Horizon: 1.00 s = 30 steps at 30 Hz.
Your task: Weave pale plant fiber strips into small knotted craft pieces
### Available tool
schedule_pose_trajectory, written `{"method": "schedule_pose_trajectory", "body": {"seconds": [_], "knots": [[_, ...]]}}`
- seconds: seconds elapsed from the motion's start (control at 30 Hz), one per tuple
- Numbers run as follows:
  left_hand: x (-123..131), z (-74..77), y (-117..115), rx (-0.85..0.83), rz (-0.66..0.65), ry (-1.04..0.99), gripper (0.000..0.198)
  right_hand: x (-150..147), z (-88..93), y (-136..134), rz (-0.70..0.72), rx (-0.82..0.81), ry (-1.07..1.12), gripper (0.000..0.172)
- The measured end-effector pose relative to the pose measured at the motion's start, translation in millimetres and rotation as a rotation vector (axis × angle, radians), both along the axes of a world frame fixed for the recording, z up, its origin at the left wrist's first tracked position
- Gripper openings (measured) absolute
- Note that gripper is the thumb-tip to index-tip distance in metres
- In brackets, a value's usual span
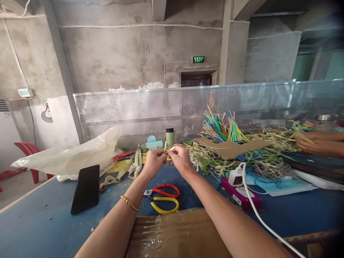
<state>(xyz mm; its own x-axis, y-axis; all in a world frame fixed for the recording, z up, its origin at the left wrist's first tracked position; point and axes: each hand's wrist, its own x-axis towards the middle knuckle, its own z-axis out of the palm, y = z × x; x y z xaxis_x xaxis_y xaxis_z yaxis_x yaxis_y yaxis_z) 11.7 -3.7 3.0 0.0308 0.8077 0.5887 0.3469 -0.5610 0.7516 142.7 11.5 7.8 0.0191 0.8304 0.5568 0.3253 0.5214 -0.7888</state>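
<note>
My left hand and my right hand are close together above the blue table, thumbs and fingers pinched. Between them they hold a small piece of pale straw-like strip, its short ends sticking up from the fingertips. Most of the piece is hidden by my fingers. Below my hands lie scissors with one red and one yellow handle. Just beyond my fingers stands a green bottle with a black lid. Dried pale strips lie left of my left hand.
A black phone and a plastic bag are on the left. Rightward lie colourful stems, cardboard, a straw pile, a purple power strip with a white cable, and a blue mask. Another person's hands work at far right.
</note>
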Motion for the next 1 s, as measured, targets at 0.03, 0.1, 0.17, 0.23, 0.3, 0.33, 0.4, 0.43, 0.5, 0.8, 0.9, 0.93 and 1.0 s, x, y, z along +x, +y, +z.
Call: {"method": "schedule_pose_trajectory", "body": {"seconds": [0.03,0.1,0.17,0.23,0.3,0.33,0.4,0.43,0.5,0.8,0.9,0.93,1.0], "knots": [[1,0.8,-1,0.000,-0.004,0.007,0.020,0,1.0,-1,-0.004,-0.006,-0.010,0.019],[2,2.1,-3,-0.002,0.006,0.027,0.021,1,2.3,-3,-0.023,-0.008,-0.027,0.019],[4,3.1,-6,-0.009,0.038,0.042,0.021,1,2.0,-3,-0.046,0.000,-0.044,0.018],[5,4.2,-8,-0.025,0.064,0.046,0.021,0,1.0,-2,-0.067,0.010,-0.055,0.017],[5,5.3,-10,-0.044,0.073,0.043,0.021,0,0.3,-2,-0.074,0.009,-0.055,0.016],[5,5.6,-10,-0.051,0.073,0.046,0.020,0,0.3,-2,-0.076,0.000,-0.050,0.016],[4,5.1,-8,-0.055,0.077,0.059,0.021,0,1.2,-3,-0.073,-0.034,-0.035,0.016],[3,4.4,-7,-0.052,0.081,0.066,0.021,1,1.8,-3,-0.066,-0.051,-0.028,0.016],[0,2.3,-3,-0.040,0.066,0.077,0.021,2,2.7,-3,-0.019,-0.078,-0.004,0.015],[-8,-1.2,6,-0.066,-0.232,-0.261,0.018,10,-1.0,13,0.229,-0.160,0.204,0.017],[-8,-0.9,5,-0.072,-0.218,-0.285,0.014,15,2.7,15,0.194,-0.113,0.246,0.023],[-7,-0.7,4,-0.080,-0.228,-0.283,0.014,17,4.2,15,0.183,-0.066,0.222,0.024],[-6,0.0,1,-0.099,-0.241,-0.273,0.013,19,6.3,15,0.211,0.024,0.119,0.024]]}}
